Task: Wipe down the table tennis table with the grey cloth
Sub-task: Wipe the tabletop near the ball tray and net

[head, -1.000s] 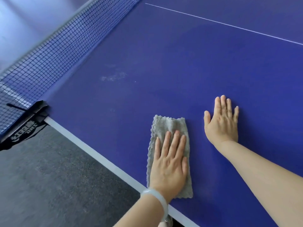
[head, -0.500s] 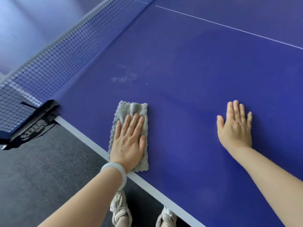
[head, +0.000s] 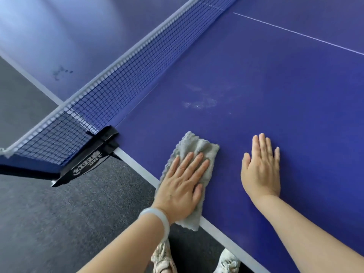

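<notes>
The folded grey terry cloth is found lying flat on the near half of the blue table tennis table, close to the side edge and just beside the black net clamp. Its near end is seen to cross the white edge stripe and to overhang the table side slightly.

The left hand is laid palm down on the cloth. Its fingers are held straight and close together, pointing up and to the right, and the cloth is pressed rather than gripped; nothing is enclosed by the fingers. A pale, translucent bangle is worn on the left wrist.

The right hand is placed flat on the bare blue surface, just to the right of the cloth and apart from it. Its fingers are extended, the thumb is spread to the left, and nothing is held.

A whitish dusty smudge is noted on the surface beyond the cloth, between the cloth and the dark mesh net with white top band. Small dark marks are observed on the far half. A thin white centre line is recorded at upper right.

Dark grey carpeted floor is seen beside the table, and two light-coloured shoes are partly visible below the table edge.
</notes>
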Demonstrator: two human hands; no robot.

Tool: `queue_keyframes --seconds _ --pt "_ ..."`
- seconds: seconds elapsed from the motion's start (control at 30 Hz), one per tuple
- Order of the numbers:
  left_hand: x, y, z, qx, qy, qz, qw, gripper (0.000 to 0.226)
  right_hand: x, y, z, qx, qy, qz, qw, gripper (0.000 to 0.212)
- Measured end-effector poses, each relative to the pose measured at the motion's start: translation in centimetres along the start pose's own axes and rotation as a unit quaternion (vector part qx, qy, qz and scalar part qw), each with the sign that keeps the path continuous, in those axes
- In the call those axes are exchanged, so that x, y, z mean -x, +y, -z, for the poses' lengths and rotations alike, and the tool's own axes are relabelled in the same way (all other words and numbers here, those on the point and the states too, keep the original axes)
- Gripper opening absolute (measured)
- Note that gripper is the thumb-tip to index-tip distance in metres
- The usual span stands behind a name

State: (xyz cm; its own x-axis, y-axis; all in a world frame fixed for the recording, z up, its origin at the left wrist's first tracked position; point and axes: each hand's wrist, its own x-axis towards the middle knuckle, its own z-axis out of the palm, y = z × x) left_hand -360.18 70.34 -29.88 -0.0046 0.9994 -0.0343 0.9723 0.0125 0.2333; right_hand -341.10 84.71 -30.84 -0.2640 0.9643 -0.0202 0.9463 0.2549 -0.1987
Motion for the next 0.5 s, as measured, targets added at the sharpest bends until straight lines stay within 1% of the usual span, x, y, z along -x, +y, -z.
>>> queue_keyframes --seconds 0.07,0.13,0.2,0.23,0.27,0.3,0.37,0.43,0.5 --pt "0.7 -6.4 1.7 -0.044 0.004 0.048 0.998 0.062 -0.1 -0.4 0.0 0.004 0.008 -0.008 1.000 0.059" --pt "0.1 -11.4 3.2 -0.045 0.007 0.152 0.987 0.063 -0.1 -0.8 0.0 0.013 0.004 -0.019 1.000 0.059" --pt "-1.2 -12.5 3.4 -0.016 0.015 0.235 0.972 0.065 -0.1 -0.9 0.1 0.017 0.004 -0.028 0.999 0.059" --pt "-1.7 -11.5 3.2 -0.013 0.021 0.247 0.969 0.066 -0.1 -1.0 0.2 0.012 0.006 -0.036 0.999 0.059" --pt "-1.9 -9.9 2.7 -0.013 0.026 0.231 0.973 0.066 -0.1 -1.1 0.3 0.007 0.008 -0.048 0.999 0.060" --pt "-1.9 -7.7 2.1 -0.008 0.025 0.186 0.982 0.066 -0.2 -1.1 0.4 0.002 0.010 -0.064 0.998 0.060" --pt "-1.5 -3.0 0.8 0.012 0.013 0.053 0.998 0.065 -0.2 -1.2 0.5 0.000 0.012 -0.095 0.995 0.061" --pt "-1.9 0.5 -0.3 0.017 -0.011 -0.059 0.998 0.065 -0.3 -1.1 0.5 0.003 0.010 -0.106 0.994 0.061" --pt "-3.2 1.6 -0.6 0.009 -0.036 -0.137 0.990 0.063 -0.3 -1.1 0.6 -0.001 0.009 -0.102 0.995 0.060"
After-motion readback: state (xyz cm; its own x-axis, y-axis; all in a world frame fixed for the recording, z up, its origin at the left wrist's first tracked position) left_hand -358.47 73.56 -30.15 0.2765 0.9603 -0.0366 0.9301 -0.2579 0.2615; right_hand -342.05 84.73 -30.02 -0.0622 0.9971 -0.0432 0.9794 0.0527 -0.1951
